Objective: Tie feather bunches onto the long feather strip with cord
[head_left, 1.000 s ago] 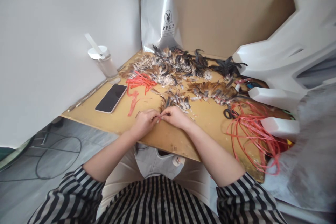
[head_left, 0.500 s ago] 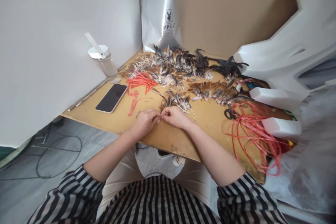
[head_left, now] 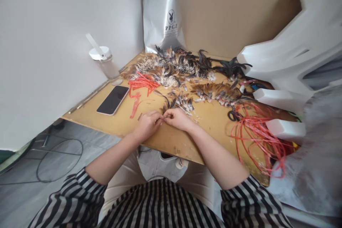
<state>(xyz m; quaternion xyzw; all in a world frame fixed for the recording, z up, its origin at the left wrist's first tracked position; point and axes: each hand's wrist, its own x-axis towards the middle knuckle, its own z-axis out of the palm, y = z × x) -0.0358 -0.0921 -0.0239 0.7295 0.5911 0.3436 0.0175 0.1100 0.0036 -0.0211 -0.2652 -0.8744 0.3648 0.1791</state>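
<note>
My left hand (head_left: 148,124) and my right hand (head_left: 177,118) meet over the near part of the table, fingertips pinched together. Between them is something small, with a pale, pinkish bit showing below the fingers; the rest is hidden. Just beyond my right hand lies a small pile of dark and white feathers (head_left: 181,100). Left of it, short red plastic strips (head_left: 144,82) are heaped, and one flat red strip (head_left: 135,107) lies nearer to my left hand. A long row of brown feather bunches (head_left: 217,92) spreads to the right.
A phone (head_left: 113,100) and a lidded cup (head_left: 108,65) stand left on the wooden table (head_left: 171,141). Behind the large feather heap (head_left: 171,65) leans a silver bag (head_left: 161,17). Black-handled scissors (head_left: 233,115), tangled red strips (head_left: 260,135) and white foam pieces (head_left: 287,128) are right.
Both hands stay pinched together at nearly the same spot. The view shifts very slightly; nothing else on the table visibly moves.
</note>
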